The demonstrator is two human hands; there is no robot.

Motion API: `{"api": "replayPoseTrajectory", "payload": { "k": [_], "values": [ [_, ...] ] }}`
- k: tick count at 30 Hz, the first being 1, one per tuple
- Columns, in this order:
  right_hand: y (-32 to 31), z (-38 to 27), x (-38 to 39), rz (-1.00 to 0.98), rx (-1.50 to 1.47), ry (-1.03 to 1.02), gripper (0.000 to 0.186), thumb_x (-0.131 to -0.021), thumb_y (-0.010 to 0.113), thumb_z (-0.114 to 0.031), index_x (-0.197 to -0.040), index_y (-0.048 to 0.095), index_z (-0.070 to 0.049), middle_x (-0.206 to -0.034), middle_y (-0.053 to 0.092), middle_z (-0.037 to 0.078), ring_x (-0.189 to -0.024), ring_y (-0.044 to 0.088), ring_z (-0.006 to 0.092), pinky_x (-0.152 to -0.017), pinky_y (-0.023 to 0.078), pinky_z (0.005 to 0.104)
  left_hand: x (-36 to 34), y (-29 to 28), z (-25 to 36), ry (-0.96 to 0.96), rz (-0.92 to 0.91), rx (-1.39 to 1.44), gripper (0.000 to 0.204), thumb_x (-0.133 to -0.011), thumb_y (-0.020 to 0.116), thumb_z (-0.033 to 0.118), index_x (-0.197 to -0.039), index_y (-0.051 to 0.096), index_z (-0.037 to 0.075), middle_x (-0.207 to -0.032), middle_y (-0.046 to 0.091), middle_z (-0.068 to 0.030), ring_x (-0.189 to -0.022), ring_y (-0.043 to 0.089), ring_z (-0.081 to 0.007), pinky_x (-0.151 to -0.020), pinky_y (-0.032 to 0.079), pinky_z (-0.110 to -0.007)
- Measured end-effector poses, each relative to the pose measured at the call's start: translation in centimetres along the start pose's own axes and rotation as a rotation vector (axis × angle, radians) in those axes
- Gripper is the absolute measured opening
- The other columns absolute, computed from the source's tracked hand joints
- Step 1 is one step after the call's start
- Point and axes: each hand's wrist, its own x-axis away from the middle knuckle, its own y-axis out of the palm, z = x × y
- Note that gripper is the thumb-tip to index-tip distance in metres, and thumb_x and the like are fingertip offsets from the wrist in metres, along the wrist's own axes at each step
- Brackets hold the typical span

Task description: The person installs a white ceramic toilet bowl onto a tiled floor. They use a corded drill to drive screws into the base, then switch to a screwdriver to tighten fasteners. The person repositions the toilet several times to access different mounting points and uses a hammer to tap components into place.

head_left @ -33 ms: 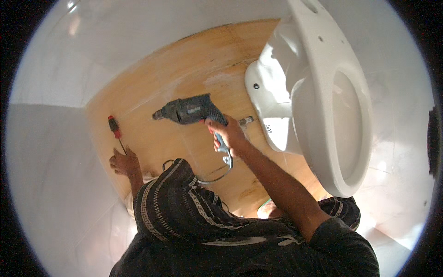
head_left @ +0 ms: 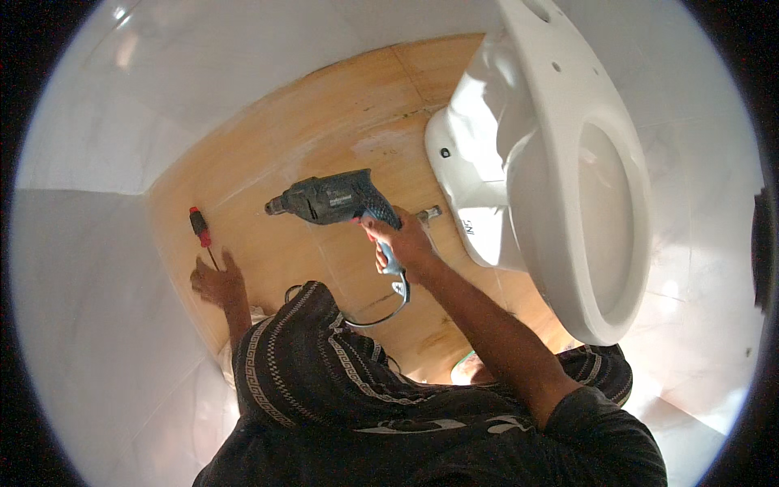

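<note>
My right hand (head_left: 410,243) is wrapped around the pistol grip of a corded power drill (head_left: 329,197), its body over the tan floor (head_left: 268,154) in front of me, the chuck (head_left: 277,206) pointing left with no bit that I can see. I judge it dense and nose-heavy, hard-shelled and stiff, so the textured grip is the sure place to hold, and the motor housing would suit a second palm. The power cord (head_left: 389,318) loops from the grip's foot toward my patterned trousers (head_left: 284,349); it looks bendy and could tug.

My left hand (head_left: 219,284) has its fingers partly spread at the shaft end of a red-and-black screwdriver (head_left: 199,226); whether they touch or pinch it, I cannot tell. That tool should be light and rigid, best held by its thick handle. To my right, the white ceramic toilet bowl (head_left: 560,203) looks heavy, slick and chippable
</note>
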Motion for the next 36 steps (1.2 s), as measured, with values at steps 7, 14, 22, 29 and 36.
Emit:
{"api": "replayPoseTrajectory", "payload": {
  "k": [7, 14, 22, 29, 36],
  "values": [
    [1.3, 0.7, 2.6, 0.222, 0.587, -0.487, 0.043, -0.089, 0.081, -0.035, -0.103, 0.055, -0.004, -0.08, 0.064, 0.007, -0.056, 0.06, 0.0136, -0.047, 0.05, 0.0329, 4.2, -6.3, 18.2, -0.141, -1.732, 2.024, 0.052, -0.1, 0.055, 0.059, -0.126, 0.062, 0.015, -0.117, 0.071, -0.0101, -0.104, 0.069, -0.0289, -0.092, 0.057, -0.048],
    [1.6, -3.9, 5.4, 0.084, -0.011, -0.24, 0.04, -0.088, 0.081, -0.022, -0.113, 0.055, -0.005, -0.083, 0.067, 0.006, -0.062, 0.065, 0.0133, -0.05, 0.053, 0.0291, 6.2, -12.1, 24.3, -0.199, -1.517, 1.724, 0.054, -0.093, 0.066, 0.059, -0.113, 0.065, 0.009, -0.097, 0.071, -0.0101, -0.098, 0.068, -0.0275, -0.088, 0.056, -0.044],
    [-1.9, -0.6, 5.1, -0.022, -0.033, -0.295, 0.034, -0.089, 0.077, -0.016, -0.112, 0.059, 0.001, -0.074, 0.066, 0.007, -0.059, 0.064, 0.0145, -0.053, 0.053, 0.0302, 7.1, -8.5, 23.9, -0.553, -1.593, 1.87, 0.06, -0.094, 0.063, 0.06, -0.107, 0.065, 0.001, -0.093, 0.069, -0.0148, -0.087, 0.069, -0.0301, -0.085, 0.058, -0.047],
    [-2.8, 1.3, 5.0, -0.042, -0.041, -0.352, 0.025, -0.089, 0.07, -0.014, -0.103, 0.062, 0.005, -0.073, 0.064, 0.009, -0.061, 0.063, 0.0166, -0.058, 0.052, 0.0333, 8.6, -9.0, 24.4, -0.518, -1.51, 1.75, 0.06, -0.097, 0.055, 0.059, -0.103, 0.066, 0.0, -0.091, 0.069, -0.0166, -0.081, 0.07, -0.0291, -0.076, 0.059, -0.047],
    [-3.3, 2.1, 4.5, -0.105, -0.092, -0.331, 0.022, -0.088, 0.071, -0.017, -0.093, 0.066, 0.004, -0.073, 0.064, 0.008, -0.062, 0.062, 0.0176, -0.061, 0.051, 0.0339, 9.0, -8.8, 24.4, -0.516, -1.452, 1.735, 0.041, -0.098, 0.057, 0.049, -0.102, 0.057, 0.008, -0.089, 0.069, -0.0155, -0.078, 0.07, -0.029, -0.073, 0.06, -0.048]
  ]
}}
